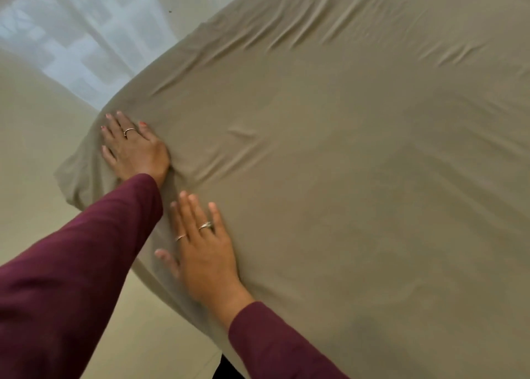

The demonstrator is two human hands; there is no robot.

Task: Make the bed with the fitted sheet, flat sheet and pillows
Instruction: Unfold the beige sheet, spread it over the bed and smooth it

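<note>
We see a tan sheet [329, 149] spread over the bed, wrinkled toward its far edge. Left hand [134, 149] lies flat, fingers spread, palm down at the bed's corner, where the sheet bunches and hangs over. Right hand [203, 249] is also flat and spread, gripping nothing, pressing on the sheet along the near edge. Maroon sleeves [86, 258] on both arms. Pale floor [34, 120] beside the bed.
</note>
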